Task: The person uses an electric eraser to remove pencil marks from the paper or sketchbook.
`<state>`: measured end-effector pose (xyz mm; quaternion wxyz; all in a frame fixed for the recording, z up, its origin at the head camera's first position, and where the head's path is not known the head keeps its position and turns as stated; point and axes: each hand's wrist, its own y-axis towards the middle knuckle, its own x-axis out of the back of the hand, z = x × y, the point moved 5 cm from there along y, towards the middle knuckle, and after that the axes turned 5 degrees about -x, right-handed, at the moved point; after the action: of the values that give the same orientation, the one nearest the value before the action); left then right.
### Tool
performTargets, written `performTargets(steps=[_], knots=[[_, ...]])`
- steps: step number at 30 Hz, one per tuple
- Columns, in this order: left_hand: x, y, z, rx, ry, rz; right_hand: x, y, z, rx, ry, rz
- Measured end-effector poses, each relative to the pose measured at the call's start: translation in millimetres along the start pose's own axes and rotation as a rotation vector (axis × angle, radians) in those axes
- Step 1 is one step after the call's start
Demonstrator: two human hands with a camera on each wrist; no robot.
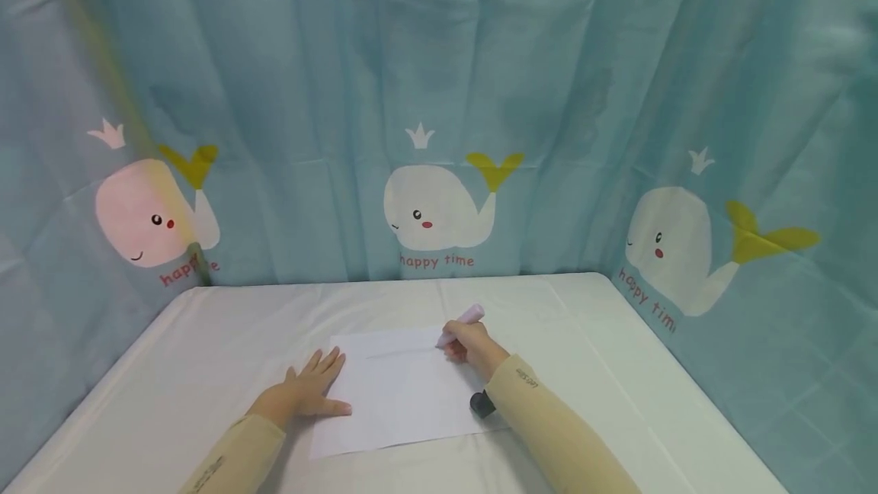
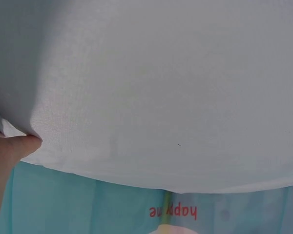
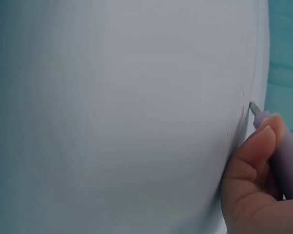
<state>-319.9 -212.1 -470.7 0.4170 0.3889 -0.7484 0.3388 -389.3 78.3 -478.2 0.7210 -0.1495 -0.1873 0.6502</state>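
Note:
A sheet of white paper (image 1: 398,395) lies on the white-covered table. My right hand (image 1: 468,344) pinches a thick lilac marker (image 1: 472,314) near its tip, over the upper right part of the sheet. In the right wrist view the thumb and a finger close round the marker (image 3: 289,158), its grey tip right at the white surface. A faint grey streak (image 1: 391,354) runs across the paper left of the tip. With fingers spread, my left hand (image 1: 309,391) rests at the sheet's left edge, thumb on the paper.
The white table cover (image 1: 597,372) extends around the paper. A small black round object (image 1: 482,404) shows beside the right sleeve (image 1: 549,425), over the sheet. Teal curtains (image 1: 329,136) printed with whales stand behind the table and at both sides.

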Motion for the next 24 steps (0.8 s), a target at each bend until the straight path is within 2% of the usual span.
performTargets(steps=[9,16,24], knots=[[3.4,-4.6,-6.7,0.000,-0.006,0.003,-0.5,-2.8,1.3,-0.002,-0.020,-0.009],[4.9,-4.9,-6.5,0.015,0.012,0.005,3.3,-0.6,-2.3,-0.022,0.032,0.034],[5.0,-5.6,-8.0,0.010,0.013,0.013,1.6,-3.6,-3.0,0.007,0.053,0.023]])
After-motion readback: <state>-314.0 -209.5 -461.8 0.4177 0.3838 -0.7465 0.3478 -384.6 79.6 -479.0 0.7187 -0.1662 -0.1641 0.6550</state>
